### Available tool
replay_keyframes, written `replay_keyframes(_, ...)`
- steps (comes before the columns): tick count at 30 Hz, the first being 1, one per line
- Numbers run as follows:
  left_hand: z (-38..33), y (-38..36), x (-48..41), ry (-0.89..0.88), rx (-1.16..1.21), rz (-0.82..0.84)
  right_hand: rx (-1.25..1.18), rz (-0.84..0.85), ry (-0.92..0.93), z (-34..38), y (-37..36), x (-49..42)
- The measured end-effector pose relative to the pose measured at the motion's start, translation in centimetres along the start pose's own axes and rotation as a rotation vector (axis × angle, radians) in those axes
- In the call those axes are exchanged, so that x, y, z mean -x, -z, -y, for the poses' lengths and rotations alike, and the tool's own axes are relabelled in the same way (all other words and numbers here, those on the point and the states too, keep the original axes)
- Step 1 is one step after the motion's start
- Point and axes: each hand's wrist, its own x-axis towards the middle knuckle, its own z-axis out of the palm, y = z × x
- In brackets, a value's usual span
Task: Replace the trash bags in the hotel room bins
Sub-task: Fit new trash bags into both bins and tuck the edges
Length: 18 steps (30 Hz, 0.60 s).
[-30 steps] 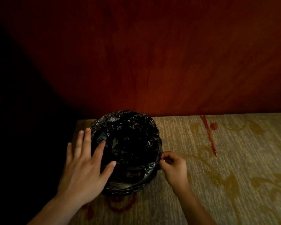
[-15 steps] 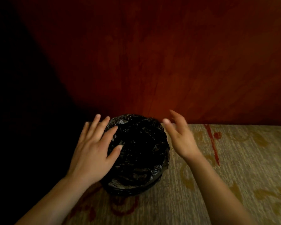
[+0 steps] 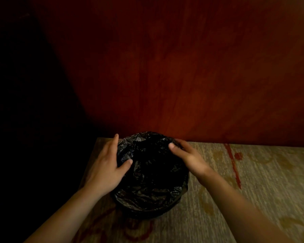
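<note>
A small round bin (image 3: 148, 213) stands on the carpet floor (image 3: 263, 193), and its far side is close to a dark red wooden wall (image 3: 182, 81) behind it. A black trash bag (image 3: 153, 174) lines the bin; the crumpled plastic covers the whole inside and is folded over the rim all around, so only a low strip of the outer wall of the bin shows at the near side. Both hands are at the bin. The left hand (image 3: 104, 166) lies on the left side of the rim: its thumb (image 3: 126, 163) is bent inward and touches the bag inside the bin, while the other fingers reach along the outside of the bin toward the wall, so the covered rim is clasped between them. The right hand (image 3: 189, 156) is on the far right part of the rim: its thumb (image 3: 173, 147) presses on the bag inside, and the fingers curl over the edge to the outside, where their tips are hidden. The carpet is beige with a faded yellow pattern, and a thin red line (image 3: 234, 165) runs across it to the right of the bin. To the left of the bin everything is in deep shadow and nothing can be made out there.
</note>
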Motion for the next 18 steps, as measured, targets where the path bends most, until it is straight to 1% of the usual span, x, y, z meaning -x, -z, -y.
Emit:
replay_keyframes(2,0.5,-0.2,0.1,0.090,0.167,-0.026,-0.121,-0.126,0.075,-1.7,-0.1,0.8)
replay_keyframes(3,0.5,-0.4,0.2,0.146,0.273,-0.023,-0.206,-0.156,0.084,-3.0,-0.3,1.0)
replay_keyframes(5,0.1,-1.1,0.4,0.221,0.465,-0.016,-0.384,-0.106,0.036,-5.7,-1.5,1.3)
replay_keyframes(7,-0.3,-1.7,0.6,0.231,0.564,-0.043,-0.455,-0.048,-0.029,-7.5,-2.9,1.5)
replay_keyframes(8,-0.3,-1.8,0.5,0.230,0.601,-0.059,-0.470,-0.057,-0.048,-7.9,-3.4,1.4)
replay_keyframes(10,-0.1,-1.7,0.5,0.230,0.659,-0.055,-0.460,-0.088,-0.074,-8.4,-3.8,1.3)
replay_keyframes(12,0.4,-1.4,0.5,0.221,0.679,-0.036,-0.424,-0.084,-0.045,-8.0,-3.3,1.4)
replay_keyframes(13,0.5,-1.3,0.6,0.219,0.684,-0.035,-0.408,-0.108,0.000,-7.8,-2.8,1.5)
replay_keyframes(16,0.4,-0.9,1.8,0.229,0.713,-0.065,-0.331,-0.247,0.183,-6.8,-1.6,1.8)
replay_keyframes(18,0.3,-0.9,2.8,0.191,0.677,-0.032,-0.253,-0.224,0.270,-5.8,-1.5,1.8)
